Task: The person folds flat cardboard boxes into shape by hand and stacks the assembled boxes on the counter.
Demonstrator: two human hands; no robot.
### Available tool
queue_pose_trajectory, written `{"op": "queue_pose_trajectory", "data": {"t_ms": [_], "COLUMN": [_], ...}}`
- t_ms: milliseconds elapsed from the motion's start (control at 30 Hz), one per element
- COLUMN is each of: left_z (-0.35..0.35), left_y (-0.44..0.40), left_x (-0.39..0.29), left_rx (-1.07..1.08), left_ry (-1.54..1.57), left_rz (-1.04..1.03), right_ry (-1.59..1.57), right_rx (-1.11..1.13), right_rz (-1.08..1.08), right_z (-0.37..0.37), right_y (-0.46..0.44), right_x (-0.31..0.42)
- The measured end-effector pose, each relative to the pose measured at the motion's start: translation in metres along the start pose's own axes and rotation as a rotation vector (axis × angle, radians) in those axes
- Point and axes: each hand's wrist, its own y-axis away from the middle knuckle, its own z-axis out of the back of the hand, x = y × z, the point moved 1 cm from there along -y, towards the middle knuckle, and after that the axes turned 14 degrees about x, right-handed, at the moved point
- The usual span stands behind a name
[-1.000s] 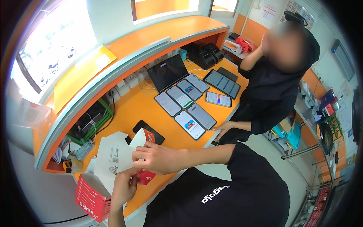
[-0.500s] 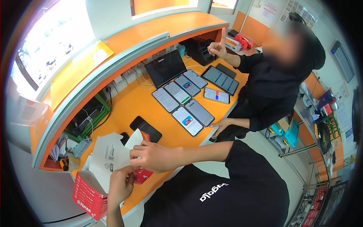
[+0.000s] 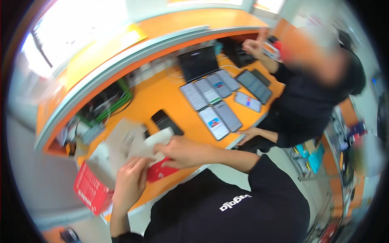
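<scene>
A partly folded red and white paper box (image 3: pixel 126 141) is between my hands, its white inside facing up and a printed red side panel (image 3: pixel 90 187) at the left. My left hand (image 3: pixel 131 180) pinches the box's near edge. With bent fingers, my right hand (image 3: pixel 184 152) grips a flap at the box's right end, above a red panel (image 3: pixel 160 172). Motion blurs the fingertips. A dark phone (image 3: pixel 167 122) lies on the orange desk (image 3: pixel 148 97) just beyond the box.
Several lit phones (image 3: pixel 214 122) lie near a dark laptop (image 3: pixel 198 64) and a tablet (image 3: pixel 254 86). At the right, a person in black (image 3: pixel 304 109) rests one hand at the desk edge and raises the other. An orange shelf (image 3: pixel 174 22) curves along the back.
The view has shifted, moving the desk items rightward in it. My hands have spread slightly apart along the box. The other person's hand has left the face and is raised with a finger up.
</scene>
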Motion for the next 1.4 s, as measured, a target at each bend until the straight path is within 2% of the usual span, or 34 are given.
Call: {"op": "queue_pose_trajectory", "data": {"t_ms": [33,100,133,200,233,300,400,433,467,500,533,567,633,700,767,833,900,967,1000,1067,1100,1167,1200,1267,1400], "left_z": [0.004,0.009,0.005,-0.024,-0.037,-0.063,-0.092,-0.096,-0.098,-0.095,-0.092,-0.091,-0.106,-0.084,-0.089,-0.091,-0.097,-0.076,-0.074,-0.073,-0.077,-0.089,-0.095,-0.109,-0.114], "left_y": [0.002,0.003,0.007,0.009,0.007,-0.002,-0.015,-0.016,-0.016,-0.015,-0.013,-0.012,0.007,0.013,0.017,0.017,0.021,0.045,0.055,0.075,0.086,0.106,0.115,0.129,0.133], "left_x": [-0.012,-0.025,-0.023,-0.007,-0.005,0.012,0.031,0.034,0.038,0.043,0.048,0.053,0.083,0.077,0.083,0.09,0.118,0.12,0.122,0.123,0.126,0.139,0.149,0.165,0.171], "left_rx": [-0.085,-0.279,-0.38,-0.586,-0.623,-0.624,-0.688,-0.679,-0.667,-0.677,-0.789,-0.894,-0.946,-0.968,-0.914,-0.965,-1.171,-1.135,-1.128,-0.942,-0.94,-0.652,-0.651,-0.669,-0.734], "left_ry": [0.034,0.06,0.047,0.134,0.13,0.134,0.284,0.46,0.634,0.628,0.863,1.1,1.725,1.726,1.677,1.501,1.048,0.392,0.395,-0.291,-0.293,-0.483,-0.485,-0.562,-0.549], "left_rz": [-0.06,-0.189,-0.261,-0.254,-0.169,-0.064,-0.055,-0.081,-0.113,-0.105,-0.117,-0.133,-0.069,-0.043,0.057,0.122,0.153,0.411,0.407,0.856,0.852,1.336,1.328,1.322,1.234], "right_ry": [0.042,-0.014,-0.21,-0.512,-0.62,-1.04,-1.227,-1.232,-1.233,-1.229,-1.156,-1.156,-0.319,-0.264,-0.215,-0.212,-0.197,-0.299,-0.299,-0.336,-0.337,-0.505,-0.504,-0.791,-0.8], "right_rx": [-0.045,-0.143,-0.226,-0.316,-0.333,-0.459,-0.382,-0.36,-0.333,-0.309,-0.237,-0.23,0.106,0.126,0.14,0.037,-0.071,-0.081,-0.087,-0.298,-0.302,-0.48,-0.487,-0.599,-0.643], "right_rz": [0.068,0.049,-0.006,-0.165,-0.26,-0.236,-0.12,-0.118,0.019,0.158,0.29,0.294,0.277,0.286,0.276,0.298,0.296,0.137,0.13,-0.003,-0.005,-0.17,-0.174,-0.267,-0.268], "right_z": [-0.004,-0.003,-0.001,0.007,0.009,0.006,-0.003,-0.006,-0.008,-0.008,-0.006,-0.004,-0.001,-0.03,-0.052,-0.061,-0.07,-0.077,-0.08,-0.086,-0.096,-0.108,-0.107,-0.092,-0.089], "right_y": [0.001,0.005,0.006,0.012,0.013,0.013,0.013,0.013,0.011,0.009,0.004,0.002,0.001,-0.002,-0.004,-0.007,-0.006,0.001,0.005,0.018,0.027,0.044,0.05,0.058,0.066], "right_x": [-0.006,-0.012,-0.008,-0.002,-0.002,0.002,0.004,0.006,0.009,0.012,0.021,0.022,0.024,0.012,0.008,0.01,0.004,-0.005,-0.009,-0.025,-0.039,-0.066,-0.069,-0.058,-0.057]}}
